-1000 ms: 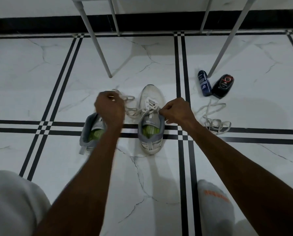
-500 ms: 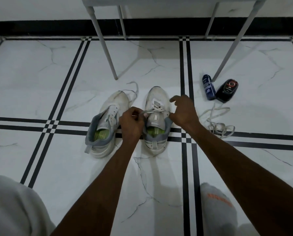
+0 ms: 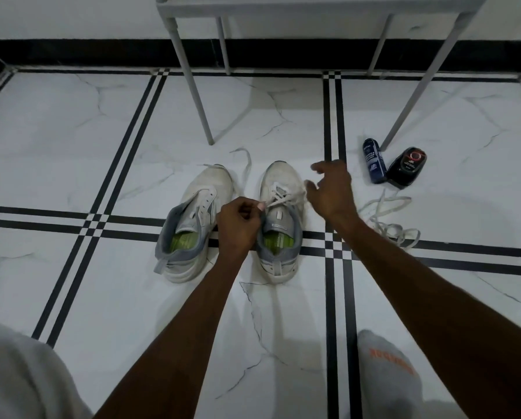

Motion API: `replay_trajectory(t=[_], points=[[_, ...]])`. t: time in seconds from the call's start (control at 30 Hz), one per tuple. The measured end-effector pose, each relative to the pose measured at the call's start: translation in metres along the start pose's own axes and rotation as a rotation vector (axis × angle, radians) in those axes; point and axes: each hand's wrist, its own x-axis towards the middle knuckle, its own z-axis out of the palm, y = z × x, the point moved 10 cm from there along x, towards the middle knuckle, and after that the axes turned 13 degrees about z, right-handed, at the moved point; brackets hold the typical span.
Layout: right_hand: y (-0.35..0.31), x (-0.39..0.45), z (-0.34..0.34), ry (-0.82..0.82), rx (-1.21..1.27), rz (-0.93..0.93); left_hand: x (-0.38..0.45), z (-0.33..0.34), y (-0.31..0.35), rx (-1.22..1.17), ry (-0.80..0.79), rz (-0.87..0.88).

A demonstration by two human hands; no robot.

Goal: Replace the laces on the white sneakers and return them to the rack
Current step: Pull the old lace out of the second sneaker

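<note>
Two white sneakers side by side on the marble floor (image 3: 71, 140), toes pointing away. Left sneaker (image 3: 192, 219) unlaced, a loose lace end (image 3: 247, 164) trailing past its toe. Right sneaker (image 3: 280, 219) partly laced. Left hand (image 3: 238, 225) curled, pinching the lace (image 3: 279, 199) at the right sneaker's eyelets. Right hand (image 3: 332, 189) just beside that sneaker's outer edge, fingers spread loose, holding nothing. Spare lace (image 3: 386, 219) heaped on the floor to the right. Blue bottle (image 3: 374, 161) and black polish (image 3: 406, 167) near a rack leg (image 3: 416, 95).
</note>
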Motion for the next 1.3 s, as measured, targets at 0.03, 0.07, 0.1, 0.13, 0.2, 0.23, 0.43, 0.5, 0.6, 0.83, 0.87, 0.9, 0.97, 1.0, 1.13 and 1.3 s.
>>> replay_trajectory(t=[0.03, 0.07, 0.1, 0.13, 0.2, 0.23, 0.43, 0.5, 0.6, 0.83, 0.87, 0.9, 0.97, 1.0, 1.13, 1.3], points=[[-0.014, -0.009, 0.018, -0.115, -0.021, -0.076, 0.0, 0.001, -0.002, -0.01, -0.005, -0.016], [-0.025, -0.022, 0.039, -0.212, -0.125, -0.142, 0.0, 0.002, -0.003, -0.019, -0.009, -0.026], [-0.035, -0.038, 0.06, -0.282, -0.263, -0.202, 0.001, 0.002, -0.003, -0.022, -0.014, -0.026], [-0.039, -0.049, 0.076, -0.326, -0.382, -0.243, 0.002, 0.002, -0.002, -0.023, -0.025, -0.021], [-0.042, -0.055, 0.08, -0.306, -0.433, -0.299, 0.001, 0.003, -0.007, -0.037, -0.044, -0.034], [-0.042, -0.049, 0.065, -0.232, -0.386, -0.29, 0.0, 0.002, -0.01, -0.041, -0.041, -0.043], [0.038, 0.031, -0.068, 0.279, 0.013, 0.298, -0.003, -0.007, -0.015, -0.041, -0.002, -0.057], [-0.001, 0.017, -0.03, 0.083, -0.033, 0.052, -0.003, -0.007, -0.013, -0.047, 0.002, -0.048], [-0.035, -0.034, 0.059, -0.262, -0.286, -0.186, -0.002, -0.005, -0.009, -0.019, 0.004, -0.03], [0.006, 0.01, -0.016, 0.243, -0.434, 0.047, -0.001, -0.013, -0.016, 0.064, 0.047, -0.005], [0.019, 0.022, -0.053, 0.398, -0.504, 0.167, -0.001, -0.015, -0.013, 0.099, 0.061, 0.02], [0.03, 0.032, -0.071, 0.39, -0.46, 0.266, -0.002, -0.017, -0.01, 0.123, 0.069, 0.038], [0.032, 0.036, -0.057, 0.112, -0.322, 0.328, -0.002, -0.018, -0.004, 0.142, 0.068, 0.068], [0.027, 0.03, -0.041, -0.007, -0.252, 0.318, -0.001, -0.016, -0.001, 0.147, 0.061, 0.089], [-0.002, -0.014, 0.022, -0.265, -0.194, 0.152, 0.005, 0.001, 0.014, 0.247, -0.037, 0.191], [-0.022, -0.046, 0.049, -0.318, -0.195, 0.047, 0.013, 0.015, 0.014, 0.369, -0.141, 0.24]])
